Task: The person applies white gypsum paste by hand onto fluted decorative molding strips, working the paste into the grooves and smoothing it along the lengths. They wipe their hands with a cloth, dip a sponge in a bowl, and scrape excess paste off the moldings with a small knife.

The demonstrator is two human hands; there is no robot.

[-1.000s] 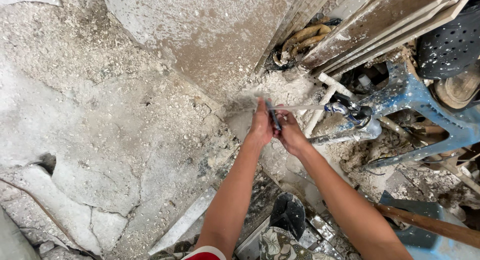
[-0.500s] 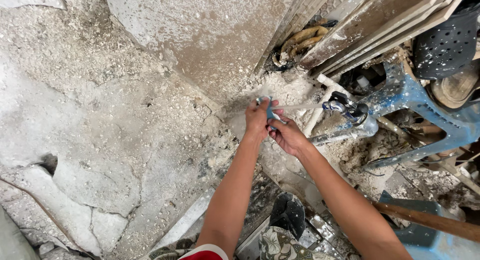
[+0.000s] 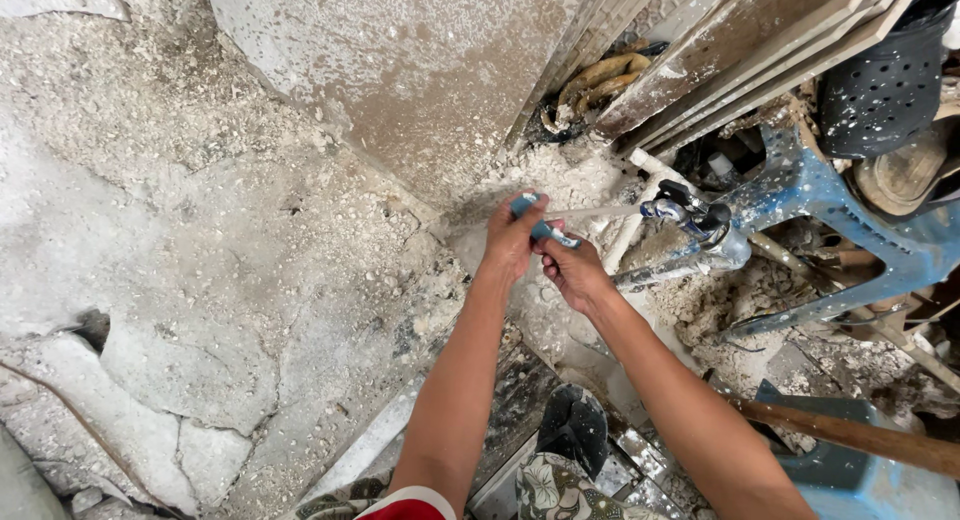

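Tool: slim blue-handled tool (image 3: 540, 225), tilted, tip rightward.
Fingers: left hand (image 3: 513, 242) and right hand (image 3: 572, 270) both wrapped around it.
Change: hands shifted slightly lower.

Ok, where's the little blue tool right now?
In the head view the small blue-handled tool sits just right of centre, gripped between the left hand and right hand, just left of the metal tap over the rubble-strewn floor.

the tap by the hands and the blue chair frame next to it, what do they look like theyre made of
The tap looks like metal, chrome-like: its rounded body shines silvery under dust, with a dark handle on top, possibly plastic. The blue chair frame looks like moulded plastic: thick, smooth legs with a dull, pale-spattered finish, though painted metal cannot be ruled out.
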